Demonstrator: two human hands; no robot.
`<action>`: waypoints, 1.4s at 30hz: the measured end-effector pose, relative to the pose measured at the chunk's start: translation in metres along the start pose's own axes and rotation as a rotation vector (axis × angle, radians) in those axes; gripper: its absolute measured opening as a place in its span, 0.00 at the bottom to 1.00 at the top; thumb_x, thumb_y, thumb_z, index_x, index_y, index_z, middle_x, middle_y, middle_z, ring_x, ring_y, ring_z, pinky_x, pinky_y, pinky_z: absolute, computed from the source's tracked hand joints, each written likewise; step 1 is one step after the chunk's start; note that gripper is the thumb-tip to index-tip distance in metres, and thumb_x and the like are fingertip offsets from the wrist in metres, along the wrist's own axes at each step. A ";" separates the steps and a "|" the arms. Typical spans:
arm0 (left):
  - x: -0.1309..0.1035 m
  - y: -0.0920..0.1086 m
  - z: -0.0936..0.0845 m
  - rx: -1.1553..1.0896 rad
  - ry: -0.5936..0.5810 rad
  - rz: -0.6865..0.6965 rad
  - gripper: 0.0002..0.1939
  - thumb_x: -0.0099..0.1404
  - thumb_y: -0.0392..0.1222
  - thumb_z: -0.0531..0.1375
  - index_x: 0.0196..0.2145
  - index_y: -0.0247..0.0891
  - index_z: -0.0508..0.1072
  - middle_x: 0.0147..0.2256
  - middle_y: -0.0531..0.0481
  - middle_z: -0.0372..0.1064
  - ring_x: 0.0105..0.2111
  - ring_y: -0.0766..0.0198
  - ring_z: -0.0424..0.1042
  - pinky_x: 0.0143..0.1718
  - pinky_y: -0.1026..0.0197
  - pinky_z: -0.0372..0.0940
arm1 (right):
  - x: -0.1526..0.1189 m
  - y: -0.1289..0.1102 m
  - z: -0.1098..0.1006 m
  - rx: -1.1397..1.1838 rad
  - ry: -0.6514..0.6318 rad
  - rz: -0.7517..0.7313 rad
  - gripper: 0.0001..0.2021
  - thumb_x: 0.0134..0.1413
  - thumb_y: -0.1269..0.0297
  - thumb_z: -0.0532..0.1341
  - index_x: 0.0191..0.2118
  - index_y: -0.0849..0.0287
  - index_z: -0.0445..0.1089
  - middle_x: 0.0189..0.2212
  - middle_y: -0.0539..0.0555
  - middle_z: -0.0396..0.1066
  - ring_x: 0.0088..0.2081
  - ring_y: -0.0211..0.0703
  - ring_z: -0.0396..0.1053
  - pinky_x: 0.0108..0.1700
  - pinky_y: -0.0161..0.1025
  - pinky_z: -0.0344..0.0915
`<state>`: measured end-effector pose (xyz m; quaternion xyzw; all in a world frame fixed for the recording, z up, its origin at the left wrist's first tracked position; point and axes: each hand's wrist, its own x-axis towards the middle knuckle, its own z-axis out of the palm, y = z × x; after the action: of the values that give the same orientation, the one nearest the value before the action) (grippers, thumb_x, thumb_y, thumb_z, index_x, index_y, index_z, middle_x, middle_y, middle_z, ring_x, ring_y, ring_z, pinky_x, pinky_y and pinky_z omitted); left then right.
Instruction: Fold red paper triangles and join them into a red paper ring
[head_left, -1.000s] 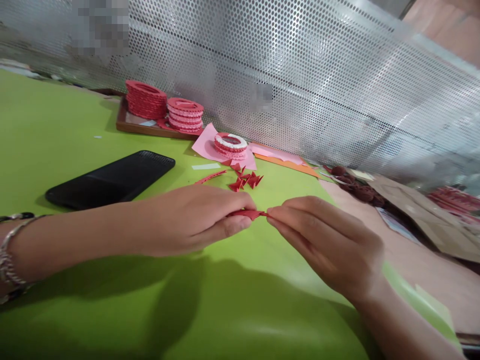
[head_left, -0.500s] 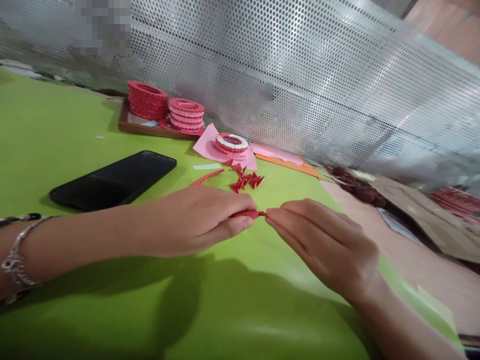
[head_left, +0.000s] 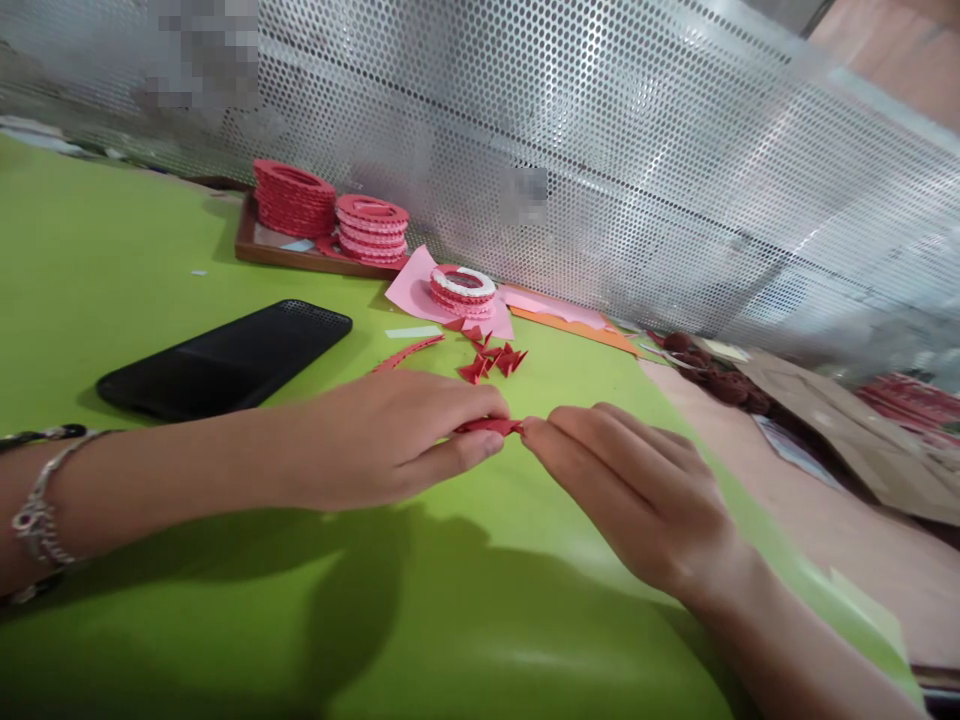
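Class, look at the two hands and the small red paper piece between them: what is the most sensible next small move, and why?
Probably press the fold flat. The left hand and right hand both pinch the red paper piece just above the green table, and similar folded red pieces lie beyond.

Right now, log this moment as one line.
left hand: pinching red paper piece | right hand: pinching its other end | phone: beside

The paper piece (head_left: 491, 426) is red, as are the folded scraps (head_left: 493, 361). The table (head_left: 112, 260) is lime green, the phone (head_left: 225, 358) black with a dotted back. The ring stacks (head_left: 330, 212) are red and pink; one ring (head_left: 462, 290) has a white top. The screen (head_left: 600, 170) is silver, perforated.
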<state>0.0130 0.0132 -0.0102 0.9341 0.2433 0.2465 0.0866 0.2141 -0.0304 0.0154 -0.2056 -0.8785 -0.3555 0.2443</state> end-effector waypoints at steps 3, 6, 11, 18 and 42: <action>0.000 0.000 0.000 -0.008 -0.042 -0.004 0.15 0.70 0.45 0.43 0.39 0.38 0.67 0.28 0.53 0.68 0.26 0.66 0.65 0.26 0.64 0.54 | 0.001 0.001 0.000 0.021 -0.021 0.022 0.16 0.59 0.78 0.49 0.25 0.63 0.69 0.20 0.50 0.66 0.20 0.33 0.61 0.20 0.33 0.59; 0.000 0.000 0.000 -0.014 -0.046 -0.013 0.14 0.70 0.45 0.43 0.39 0.39 0.66 0.29 0.54 0.68 0.27 0.66 0.65 0.27 0.64 0.54 | 0.001 0.002 0.001 0.054 -0.027 0.051 0.17 0.59 0.78 0.48 0.23 0.63 0.68 0.18 0.50 0.64 0.20 0.33 0.60 0.20 0.33 0.59; 0.001 0.000 0.001 -0.018 -0.038 -0.039 0.13 0.70 0.44 0.44 0.34 0.39 0.65 0.26 0.55 0.65 0.24 0.67 0.63 0.25 0.64 0.52 | 0.000 0.001 0.005 0.059 -0.009 0.058 0.17 0.59 0.78 0.48 0.24 0.63 0.68 0.18 0.50 0.64 0.19 0.32 0.60 0.19 0.31 0.59; 0.003 0.003 0.002 0.008 -0.080 -0.064 0.14 0.70 0.44 0.44 0.28 0.38 0.61 0.23 0.56 0.62 0.21 0.67 0.61 0.22 0.64 0.50 | -0.006 -0.003 0.012 0.172 -0.012 0.124 0.13 0.59 0.76 0.51 0.27 0.64 0.69 0.23 0.52 0.67 0.25 0.35 0.65 0.26 0.32 0.65; -0.001 -0.002 0.003 0.066 -0.081 0.048 0.14 0.69 0.44 0.44 0.31 0.38 0.63 0.24 0.54 0.62 0.22 0.65 0.60 0.23 0.63 0.50 | -0.012 0.035 0.019 1.346 -0.367 0.637 0.05 0.50 0.72 0.62 0.35 0.64 0.69 0.25 0.49 0.72 0.24 0.30 0.69 0.27 0.28 0.69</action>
<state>0.0132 0.0142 -0.0134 0.9512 0.2253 0.2023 0.0595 0.2369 0.0042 0.0144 -0.3114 -0.8304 0.3836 0.2578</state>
